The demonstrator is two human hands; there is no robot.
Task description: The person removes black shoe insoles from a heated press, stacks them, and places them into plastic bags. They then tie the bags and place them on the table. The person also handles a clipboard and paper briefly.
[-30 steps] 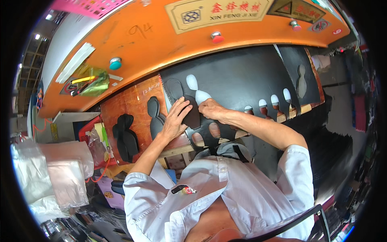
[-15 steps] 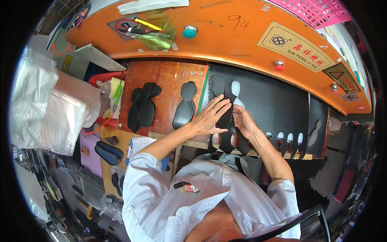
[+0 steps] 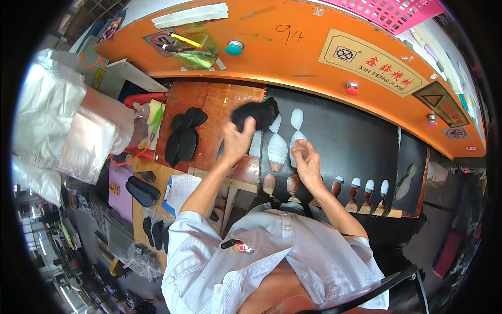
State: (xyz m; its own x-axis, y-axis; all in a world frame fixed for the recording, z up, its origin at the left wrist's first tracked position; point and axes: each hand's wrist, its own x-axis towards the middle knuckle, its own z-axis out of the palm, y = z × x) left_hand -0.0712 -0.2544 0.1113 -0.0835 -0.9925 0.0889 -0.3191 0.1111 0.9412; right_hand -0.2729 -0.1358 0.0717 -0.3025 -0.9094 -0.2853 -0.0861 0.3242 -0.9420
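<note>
My left hand grips a stack of black insoles, raised above the wooden board and slightly blurred, with the thumb on the near side. Loosely curled, my right hand appears to hold nothing; its fingers are over the black sheet, at a white sole-shaped cutout. Left of that hand is another pale sole-shaped cutout. More black insoles lie stacked on the reddish wooden board. The pile nearer the sheet is mostly hidden by my left hand and its insoles.
An orange machine beam with a green button and a red button spans the far side. Clear plastic bags hang at left. A red basket stands beside the board. Several smaller cutouts line the sheet's near edge.
My left hand has lifted black insoles off the sheet and moved left with them, uncovering the pale cutouts. My right hand stays near the cutouts, slightly lower.
</note>
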